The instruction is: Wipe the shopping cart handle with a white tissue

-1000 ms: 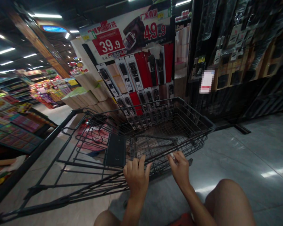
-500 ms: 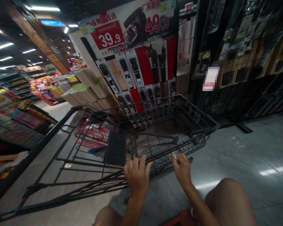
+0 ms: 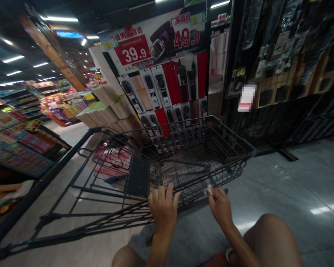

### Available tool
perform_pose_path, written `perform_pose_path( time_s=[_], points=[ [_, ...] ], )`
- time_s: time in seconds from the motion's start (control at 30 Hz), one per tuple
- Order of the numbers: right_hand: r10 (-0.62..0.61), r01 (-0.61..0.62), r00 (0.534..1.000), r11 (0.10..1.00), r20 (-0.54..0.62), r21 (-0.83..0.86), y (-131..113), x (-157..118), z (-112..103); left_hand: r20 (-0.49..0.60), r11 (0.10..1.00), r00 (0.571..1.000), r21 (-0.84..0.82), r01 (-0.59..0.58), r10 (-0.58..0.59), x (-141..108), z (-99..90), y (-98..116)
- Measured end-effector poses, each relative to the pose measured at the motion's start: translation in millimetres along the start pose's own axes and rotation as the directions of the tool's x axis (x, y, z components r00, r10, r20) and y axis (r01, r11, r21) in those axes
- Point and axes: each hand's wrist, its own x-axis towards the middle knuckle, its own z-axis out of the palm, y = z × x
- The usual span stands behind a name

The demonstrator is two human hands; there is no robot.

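A black wire shopping cart (image 3: pixel 183 128) stands across the view in front of me. My left hand (image 3: pixel 163 204) is closed over the top rail of its near side, fingers hooked over the wire and thumb held apart. Beside the basket's near wall, my right hand (image 3: pixel 219 203) pinches a small white crumpled piece, like a tissue (image 3: pixel 209 189), between thumb and fingers. The tissue is close to the wire; I cannot tell whether it touches. A dark flat panel (image 3: pixel 138 176) sits in the cart by the child-seat end.
Behind the cart, a display rack of boxed belts (image 3: pixel 161 87) carries a price sign (image 3: pixel 158 40). Dark hanging goods (image 3: pixel 284 66) line the right. Stacked paper packs (image 3: pixel 100 109) stand left of the rack. My knee (image 3: pixel 272 237) is bent above the grey tiled floor (image 3: pixel 303 178).
My right hand has shifted slightly right and down with the tissue, a little away from the rail. My left hand keeps its place on the cart. The view has tilted slightly.
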Motion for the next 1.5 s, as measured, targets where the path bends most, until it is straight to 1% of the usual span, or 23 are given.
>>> perform_pose_path(
  time_s=[0.13, 0.17, 0.2, 0.33, 0.5, 0.6, 0.77, 0.87, 1.0, 1.07, 1.13, 1.2, 1.27, 1.37, 1.5],
  points=[
    [0.08, -0.08, 0.986, 0.997, -0.143, 0.004, 3, 6, -8, 0.019, 1.0, 1.0, -0.016, 0.009, -0.009, 0, -0.8, 0],
    [0.091, -0.09, 0.983, 0.996, -0.158, 0.012, 4, 9, -7, 0.013, 1.0, 1.0, -0.019, 0.012, -0.012, 0, -0.5, 1],
    [0.097, -0.094, 0.983, 0.995, -0.158, 0.025, 5, 12, -6, 0.008, 1.0, 1.0, -0.022, 0.015, -0.015, 0, -0.1, 1],
    [0.103, -0.095, 0.991, 0.991, -0.087, 0.091, 9, 21, 5, 0.012, 1.0, 1.0, -0.023, 0.021, -0.02, 0, 0.4, 1],
    [0.139, -0.132, 0.988, 0.986, -0.066, 0.106, 7, 24, 8, 0.011, 1.0, 1.0, -0.011, 0.015, -0.015, 0, 0.2, 1],
    [0.153, -0.14, 0.985, 0.98, -0.077, 0.144, 0, 27, 6, 0.001, 1.0, 1.0, 0.0, 0.002, -0.002, -1, 0.7, 0],
    [0.155, -0.129, 0.98, 0.972, -0.126, 0.196, -20, 38, 2, 0.009, 1.0, 1.0, 0.004, 0.004, -0.004, 0, 0.0, -1],
    [0.139, -0.114, 0.984, 0.972, -0.112, 0.205, -30, 42, -2, 0.026, 1.0, 1.0, -0.019, 0.016, -0.016, 0, -2.1, 0],
    [0.154, -0.134, 0.985, 0.964, -0.074, 0.23, -36, 45, -6, 0.027, 0.997, 0.998, -0.054, 0.057, -0.055, 3, -5.3, 6],
    [0.153, -0.134, 0.986, 0.963, -0.067, 0.233, -36, 46, -7, -0.01, 0.994, 0.999, -0.101, 0.046, -0.047, 6, -5.3, 13],
    [0.138, -0.122, 0.989, 0.968, -0.056, 0.219, -36, 47, -9, -0.037, 0.985, 0.999, -0.171, 0.01, -0.016, 9, -2.9, 23],
    [0.114, -0.105, 0.993, 0.975, -0.037, 0.194, -36, 47, -10, -0.036, 0.974, 0.999, -0.227, -0.02, 0.012, 10, 1.7, 34],
    [0.094, -0.09, 0.995, 0.98, -0.016, 0.175, -34, 47, -11, -0.035, 0.968, 0.999, -0.249, -0.014, 0.005, 11, 7.6, 41],
    [0.086, -0.083, 0.996, 0.983, -0.01, 0.162, -27, 44, -8, -0.085, 0.971, 0.996, -0.237, 0.014, -0.035, 11, 15.2, 46],
    [0.104, -0.101, 0.994, 0.985, -0.015, 0.138, -13, 36, -2, -0.144, 0.979, 0.99, -0.201, -0.025, -0.005, 12, 18.0, 43]
  ],
)
